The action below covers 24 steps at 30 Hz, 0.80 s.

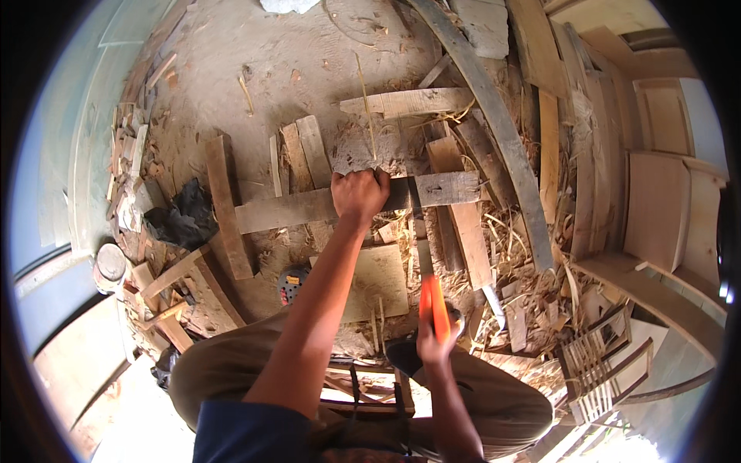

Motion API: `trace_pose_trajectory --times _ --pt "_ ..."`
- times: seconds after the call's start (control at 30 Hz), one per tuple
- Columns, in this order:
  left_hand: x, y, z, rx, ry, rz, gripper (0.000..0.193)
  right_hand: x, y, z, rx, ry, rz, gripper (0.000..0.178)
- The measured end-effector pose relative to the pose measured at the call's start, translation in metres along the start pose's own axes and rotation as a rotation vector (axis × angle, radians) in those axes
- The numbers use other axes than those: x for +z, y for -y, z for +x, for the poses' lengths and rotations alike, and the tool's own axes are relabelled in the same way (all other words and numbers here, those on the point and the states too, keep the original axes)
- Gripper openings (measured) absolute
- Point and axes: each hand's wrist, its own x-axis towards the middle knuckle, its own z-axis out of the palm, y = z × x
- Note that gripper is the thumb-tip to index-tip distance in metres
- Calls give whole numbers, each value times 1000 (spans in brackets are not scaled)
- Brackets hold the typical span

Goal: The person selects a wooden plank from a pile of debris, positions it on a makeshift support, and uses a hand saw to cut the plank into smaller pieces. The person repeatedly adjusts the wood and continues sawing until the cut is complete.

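A long wooden plank lies crosswise in front of me, resting over other pieces of wood. My left hand is closed over the plank near its middle, gripping it. To the right of that hand, a hand saw crosses the plank, its dark blade running over the wood. My right hand is wrapped round the saw's orange handle, which is slightly blurred. Whether the blade has cut into the wood I cannot tell.
Loose boards lie under and around the plank, with a square board below it. A long curved strip arcs along the right. Black plastic and wood scraps lie at left. A slatted wooden frame stands at lower right.
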Motion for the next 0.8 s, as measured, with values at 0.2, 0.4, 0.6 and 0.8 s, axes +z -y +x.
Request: trace_pose_trajectory --times 0.2,0.4,0.6,0.8 --pt "-4 6 -1 -40 95 39 47 1 13 14 8 57 24 21" --pt "-6 1 4 -10 57 13 49 -5 29 22 111 34 -6 14" --pt "-9 0 7 0 37 7 45 7 7 -4 85 25 -121 10" --pt "-5 6 2 -21 32 8 46 -2 19 30 33 133 -60 16"
